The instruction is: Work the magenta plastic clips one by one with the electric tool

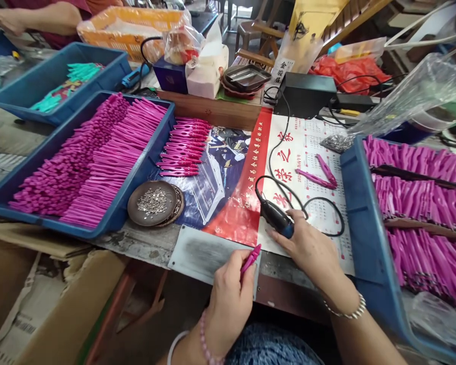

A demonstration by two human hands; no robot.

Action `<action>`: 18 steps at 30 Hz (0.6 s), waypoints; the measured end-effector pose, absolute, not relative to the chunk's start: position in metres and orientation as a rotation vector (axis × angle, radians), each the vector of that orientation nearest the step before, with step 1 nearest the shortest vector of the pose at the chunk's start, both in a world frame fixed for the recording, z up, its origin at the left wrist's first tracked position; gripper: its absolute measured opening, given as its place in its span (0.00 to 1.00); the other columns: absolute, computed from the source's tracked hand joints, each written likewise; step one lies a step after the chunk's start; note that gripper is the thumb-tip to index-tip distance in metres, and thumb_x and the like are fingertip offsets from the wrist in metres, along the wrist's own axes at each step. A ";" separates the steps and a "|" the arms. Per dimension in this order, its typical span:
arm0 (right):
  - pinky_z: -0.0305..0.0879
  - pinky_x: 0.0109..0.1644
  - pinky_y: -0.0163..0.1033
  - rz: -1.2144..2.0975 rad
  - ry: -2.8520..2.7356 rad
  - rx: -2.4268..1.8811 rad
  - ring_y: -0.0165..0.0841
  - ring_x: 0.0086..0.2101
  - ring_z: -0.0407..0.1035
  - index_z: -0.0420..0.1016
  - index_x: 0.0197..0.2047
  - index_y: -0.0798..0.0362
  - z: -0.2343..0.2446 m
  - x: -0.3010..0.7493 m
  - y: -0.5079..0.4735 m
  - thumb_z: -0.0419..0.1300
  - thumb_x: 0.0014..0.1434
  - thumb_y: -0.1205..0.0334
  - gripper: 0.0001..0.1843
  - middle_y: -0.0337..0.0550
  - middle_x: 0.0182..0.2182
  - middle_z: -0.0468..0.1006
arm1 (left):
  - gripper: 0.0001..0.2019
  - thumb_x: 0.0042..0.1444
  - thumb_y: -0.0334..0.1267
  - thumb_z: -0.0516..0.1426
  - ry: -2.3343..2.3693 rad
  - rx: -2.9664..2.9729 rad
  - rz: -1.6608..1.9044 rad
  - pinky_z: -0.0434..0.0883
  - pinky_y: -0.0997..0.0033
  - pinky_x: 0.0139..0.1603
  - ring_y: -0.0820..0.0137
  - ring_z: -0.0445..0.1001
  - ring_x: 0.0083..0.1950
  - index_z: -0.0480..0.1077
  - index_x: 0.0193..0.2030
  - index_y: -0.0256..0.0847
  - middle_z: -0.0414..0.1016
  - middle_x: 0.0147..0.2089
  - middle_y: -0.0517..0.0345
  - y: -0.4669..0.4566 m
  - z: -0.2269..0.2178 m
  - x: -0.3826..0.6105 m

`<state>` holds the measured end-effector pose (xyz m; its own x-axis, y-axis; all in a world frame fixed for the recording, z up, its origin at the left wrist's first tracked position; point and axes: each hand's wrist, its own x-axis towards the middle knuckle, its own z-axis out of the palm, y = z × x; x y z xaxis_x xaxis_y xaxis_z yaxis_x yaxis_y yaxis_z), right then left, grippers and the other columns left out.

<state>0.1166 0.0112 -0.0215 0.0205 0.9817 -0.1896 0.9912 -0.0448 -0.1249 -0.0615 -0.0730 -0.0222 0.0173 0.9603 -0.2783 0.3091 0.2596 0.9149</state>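
Observation:
Closed around a slim magenta plastic piece (252,257), my left hand (230,286) is above the front edge of the bench. My right hand (313,246) has its thumb and fingers around the blue end of a corded black hand tool (276,217), which looks like an electric screwdriver; its working tip is hidden. Beyond that hand, a V-shaped magenta piece (323,175) lies on the calendar sheet (307,139). A neat row of magenta pieces (186,147) is on the poster at left. Small shiny metal parts (152,201) fill the middle of a brown dish (137,215).
A blue bin (114,213) of stacked magenta pieces stands at left, another blue bin (359,213) at right. A grey metal plate (201,253) lies at the front edge. A black box (306,94) with cords sits behind. Another person's arm (49,20) shows at top left.

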 end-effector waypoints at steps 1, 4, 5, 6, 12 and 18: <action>0.67 0.31 0.46 -0.335 2.166 2.211 0.52 0.35 0.76 0.62 0.61 0.58 -0.024 0.116 0.013 0.57 0.61 0.42 0.34 0.55 0.35 0.80 | 0.08 0.65 0.36 0.50 1.522 1.293 0.803 0.66 0.69 0.41 0.66 0.73 0.38 0.69 0.44 0.43 0.77 0.38 0.54 -0.073 -0.022 -0.061; 0.70 0.38 0.49 -0.254 2.245 2.187 0.54 0.44 0.73 0.60 0.62 0.59 -0.029 0.117 0.014 0.59 0.61 0.45 0.35 0.58 0.43 0.77 | 0.08 0.65 0.35 0.49 1.540 1.333 0.795 0.66 0.69 0.41 0.65 0.73 0.39 0.69 0.44 0.44 0.77 0.38 0.54 -0.073 -0.022 -0.062; 0.71 0.40 0.50 -0.224 2.266 2.177 0.55 0.46 0.71 0.60 0.63 0.60 -0.028 0.119 0.012 0.60 0.61 0.46 0.35 0.59 0.45 0.76 | 0.08 0.65 0.35 0.49 1.539 1.323 0.783 0.65 0.69 0.40 0.66 0.73 0.38 0.69 0.43 0.43 0.76 0.37 0.54 -0.073 -0.022 -0.062; 0.70 0.43 0.52 -0.183 2.297 2.171 0.55 0.48 0.69 0.60 0.63 0.60 -0.026 0.119 0.008 0.61 0.61 0.48 0.34 0.60 0.47 0.74 | 0.08 0.65 0.35 0.49 1.535 1.303 0.771 0.65 0.70 0.39 0.66 0.73 0.37 0.69 0.42 0.43 0.76 0.37 0.55 -0.072 -0.021 -0.062; 0.71 0.44 0.40 -0.640 2.962 1.943 0.38 0.40 0.72 0.68 0.48 0.53 -0.009 0.108 -0.039 0.53 0.67 0.62 0.09 0.49 0.41 0.75 | 0.06 0.64 0.35 0.50 1.484 1.196 0.755 0.66 0.71 0.37 0.67 0.73 0.38 0.68 0.42 0.42 0.75 0.37 0.55 -0.069 -0.020 -0.062; 0.68 0.35 0.35 -1.161 2.922 1.950 0.32 0.31 0.73 0.69 0.40 0.51 -0.018 0.092 -0.055 0.54 0.66 0.66 0.04 0.40 0.33 0.75 | 0.06 0.64 0.34 0.48 1.436 1.184 0.776 0.66 0.72 0.34 0.69 0.71 0.36 0.66 0.41 0.41 0.74 0.36 0.55 -0.070 -0.021 -0.057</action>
<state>0.0917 -0.0548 -0.0180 -0.3346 0.9356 0.1125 0.6034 0.3044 -0.7370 -0.0570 -0.0695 -0.0210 0.0629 0.9456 -0.3193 0.2513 0.2946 0.9220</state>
